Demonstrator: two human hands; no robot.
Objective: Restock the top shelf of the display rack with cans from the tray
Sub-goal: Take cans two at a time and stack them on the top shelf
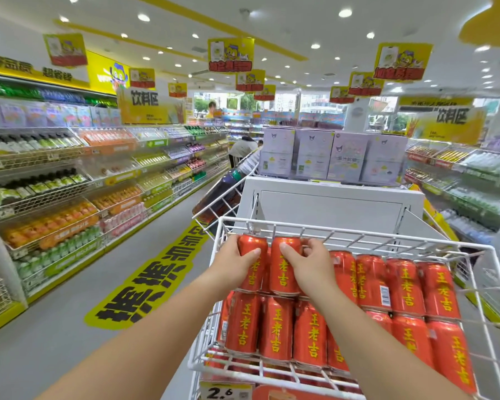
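Red cans (282, 265) gripped, left hand (237, 262), right hand (309, 265)

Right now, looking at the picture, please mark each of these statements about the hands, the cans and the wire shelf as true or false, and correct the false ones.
1. Each hand grips its own can. True: the left hand holds one red can, and the right hand holds the can next to it.
2. The cans are blue with white lettering. False: they are red-orange with yellow characters.
3. The cans lie in a white wire shelf. True.
4. The shelf holds no other cans. False: many more cans fill it in two layers.
5. A price tag hangs at the shelf's front edge. True.
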